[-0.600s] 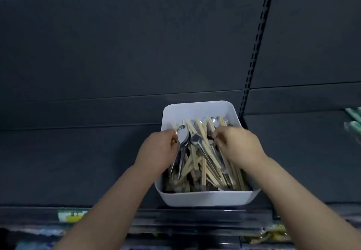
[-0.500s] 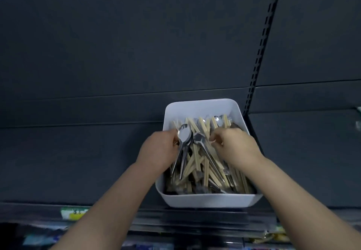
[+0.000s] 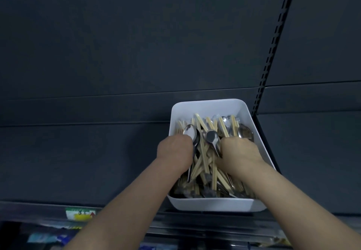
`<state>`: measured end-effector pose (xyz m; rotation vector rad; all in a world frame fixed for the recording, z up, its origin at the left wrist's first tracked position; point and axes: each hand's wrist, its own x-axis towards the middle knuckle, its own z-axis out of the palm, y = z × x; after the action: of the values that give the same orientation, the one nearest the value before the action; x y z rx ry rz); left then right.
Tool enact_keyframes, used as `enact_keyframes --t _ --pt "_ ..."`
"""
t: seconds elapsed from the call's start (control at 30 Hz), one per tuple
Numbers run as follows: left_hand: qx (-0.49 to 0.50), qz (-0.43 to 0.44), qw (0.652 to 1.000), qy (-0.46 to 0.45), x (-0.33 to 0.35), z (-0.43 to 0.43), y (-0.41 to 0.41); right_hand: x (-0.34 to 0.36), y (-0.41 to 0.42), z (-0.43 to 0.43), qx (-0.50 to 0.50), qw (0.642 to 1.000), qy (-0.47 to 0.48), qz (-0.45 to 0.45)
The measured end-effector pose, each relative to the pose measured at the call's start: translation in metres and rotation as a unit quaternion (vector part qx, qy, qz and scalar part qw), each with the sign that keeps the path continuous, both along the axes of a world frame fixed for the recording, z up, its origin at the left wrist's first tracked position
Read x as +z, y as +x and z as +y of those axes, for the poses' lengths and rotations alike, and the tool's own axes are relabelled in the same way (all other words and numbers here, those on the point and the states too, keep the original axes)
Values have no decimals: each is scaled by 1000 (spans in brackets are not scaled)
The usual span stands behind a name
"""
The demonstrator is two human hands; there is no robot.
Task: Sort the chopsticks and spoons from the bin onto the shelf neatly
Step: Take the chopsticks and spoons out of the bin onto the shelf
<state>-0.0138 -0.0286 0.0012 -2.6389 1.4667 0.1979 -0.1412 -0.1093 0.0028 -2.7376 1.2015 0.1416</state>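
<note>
A white bin point(image 3: 209, 106) stands on the dark shelf point(image 3: 78, 156), filled with a jumble of pale wooden chopsticks point(image 3: 203, 158) and steel spoons. My left hand point(image 3: 174, 152) is inside the bin's left side and grips a steel spoon point(image 3: 191, 132) whose bowl sticks up past my fingers. My right hand point(image 3: 239, 152) is curled in the bin's right half, holding another spoon point(image 3: 212, 137) by its handle. Both sets of fingertips are hidden behind the hands.
A slotted black upright point(image 3: 273, 46) runs up the back panel just right of the bin. The shelf's front rail carries a yellow price label point(image 3: 80, 213). Packaged goods point(image 3: 46, 238) show on the level below.
My right hand has dug lower into the bin and closed round a spoon handle. The left hand keeps its spoon, nearly still. The view has shifted slightly.
</note>
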Motion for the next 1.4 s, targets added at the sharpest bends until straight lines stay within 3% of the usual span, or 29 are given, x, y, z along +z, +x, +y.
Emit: enact_keyframes --t 0.13,0.27,0.43,0.7,0.8,0.93,1.0,1.2,1.4 --pt "10 30 999 -6 0 -7 -3 0 -6 4 -5 999 42 5" --pt "55 86 993 -61 5 -4 4 4 -14 -4 -74 993 73 -63" --pt "69 142 981 -110 4 1 7 13 -23 -8 -89 983 65 -143" --pt "59 108 990 -71 -9 -9 -13 3 -27 3 -87 971 62 -215" --pt "88 135 985 -66 -10 -10 -12 1 -28 0 -98 972 70 -199" --pt "103 160 977 -92 -10 -10 -9 -1 -30 -2 -48 992 94 -62" --pt "105 165 973 -119 -6 -8 -9 3 -29 -5 -40 992 113 -50" --pt "179 200 908 -320 28 26 31 33 18 0 -2 961 126 -246" --pt "319 202 855 -356 4 129 108 32 114 68 105 958 174 -202"
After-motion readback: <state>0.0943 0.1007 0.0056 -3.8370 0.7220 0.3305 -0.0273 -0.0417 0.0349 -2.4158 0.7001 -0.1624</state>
